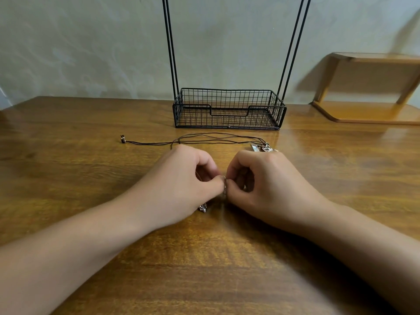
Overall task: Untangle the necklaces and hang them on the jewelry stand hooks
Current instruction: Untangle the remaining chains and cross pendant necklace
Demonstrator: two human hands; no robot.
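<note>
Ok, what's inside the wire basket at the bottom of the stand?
Nothing shows inside the wire basket; only its mesh floor is visible through the walls. The cord necklaces lie on the table in front of it. The front rim hides a thin strip of floor.

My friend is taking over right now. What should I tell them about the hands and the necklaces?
Left hand and right hand: both pinch a small metal chain between them, low over the wooden table.
A bit of that chain's metal shows under the left hand.
Dark cord necklaces lie on the table beyond the hands, strands still crossing, with metal pendants at their right end.
The jewelry stand, a black wire basket with tall rods, sits behind them; its hooks are out of view.
Done: nothing shows as hung.
Left: free the chain, separate the cords, hang each one.
</note>
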